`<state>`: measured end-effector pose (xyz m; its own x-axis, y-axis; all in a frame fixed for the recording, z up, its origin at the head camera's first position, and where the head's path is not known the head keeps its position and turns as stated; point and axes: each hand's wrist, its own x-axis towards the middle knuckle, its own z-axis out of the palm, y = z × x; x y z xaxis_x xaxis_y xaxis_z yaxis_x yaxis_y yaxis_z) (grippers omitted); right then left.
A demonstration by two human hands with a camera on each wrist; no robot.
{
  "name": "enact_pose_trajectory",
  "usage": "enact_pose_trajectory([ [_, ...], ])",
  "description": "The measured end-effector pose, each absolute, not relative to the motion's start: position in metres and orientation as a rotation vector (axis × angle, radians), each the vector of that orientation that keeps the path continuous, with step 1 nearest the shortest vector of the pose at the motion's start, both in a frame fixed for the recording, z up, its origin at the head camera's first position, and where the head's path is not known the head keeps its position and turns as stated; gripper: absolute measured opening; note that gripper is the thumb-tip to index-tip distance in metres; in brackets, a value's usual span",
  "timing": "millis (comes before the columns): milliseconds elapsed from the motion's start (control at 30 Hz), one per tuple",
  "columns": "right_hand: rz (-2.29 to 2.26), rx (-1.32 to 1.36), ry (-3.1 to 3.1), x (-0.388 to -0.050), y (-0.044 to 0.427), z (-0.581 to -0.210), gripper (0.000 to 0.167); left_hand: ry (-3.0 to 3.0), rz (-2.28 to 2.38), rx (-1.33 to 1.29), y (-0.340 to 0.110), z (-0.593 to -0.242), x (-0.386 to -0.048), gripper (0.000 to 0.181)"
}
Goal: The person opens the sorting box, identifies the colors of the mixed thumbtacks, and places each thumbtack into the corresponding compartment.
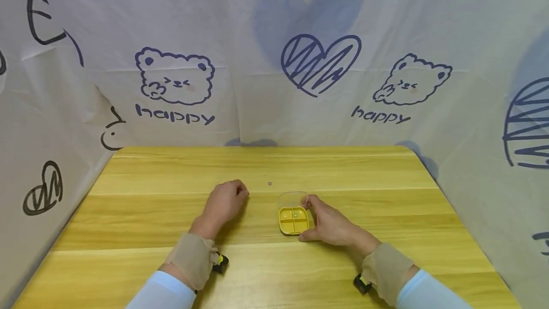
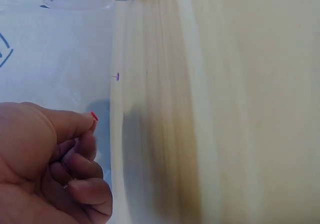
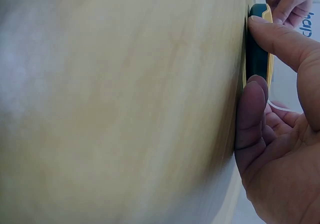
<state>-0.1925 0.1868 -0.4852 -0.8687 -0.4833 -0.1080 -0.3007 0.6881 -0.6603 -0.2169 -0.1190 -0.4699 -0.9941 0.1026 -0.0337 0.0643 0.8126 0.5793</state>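
My left hand (image 1: 226, 200) is above the table, left of a small pill box. Between its thumb and forefinger it pinches a tiny red-headed thumbtack (image 2: 94, 116); the other fingers curl inward. A purple thumbtack (image 2: 117, 76) lies on the table beyond those fingertips. My right hand (image 1: 332, 223) grips the pill box (image 1: 293, 233) from the right, thumb at the near edge and fingers by the hinge side. The box has a yellow four-part tray, a dark green base (image 3: 257, 49) and a raised clear lid (image 1: 293, 198). One small pale piece (image 1: 295, 215) sits in the far right compartment.
The light wooden table (image 1: 171, 170) ends at a white cloth (image 1: 257, 99) with printed bears and hearts, which hangs behind and at both sides. Each wrist wears a beige wrap with a small black camera (image 1: 220, 263).
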Motion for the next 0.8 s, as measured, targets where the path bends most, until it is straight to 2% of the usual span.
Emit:
enact_pose_trajectory([
  [167,-0.966,-0.618,2.628,-0.193,0.188,-0.486,0.08,2.879,1.071,0.119,-0.117,-0.47,-0.209,0.018],
  [367,-0.966,-0.624,2.633,-0.192,0.188,-0.485,0.079,2.592,1.565,0.007,-0.123,-0.47,-0.193,0.023],
  [467,-0.967,-0.618,2.636,-0.192,0.189,-0.484,0.079,2.309,1.886,-0.037,-0.127,-0.471,-0.186,0.026],
  [600,-0.967,-0.613,2.634,-0.192,0.189,-0.483,0.08,1.771,2.322,-0.092,-0.134,-0.475,-0.178,0.019],
  [800,-0.967,-0.616,2.626,-0.192,0.188,-0.483,0.08,1.093,2.641,0.142,-0.145,-0.485,-0.169,0.025],
])
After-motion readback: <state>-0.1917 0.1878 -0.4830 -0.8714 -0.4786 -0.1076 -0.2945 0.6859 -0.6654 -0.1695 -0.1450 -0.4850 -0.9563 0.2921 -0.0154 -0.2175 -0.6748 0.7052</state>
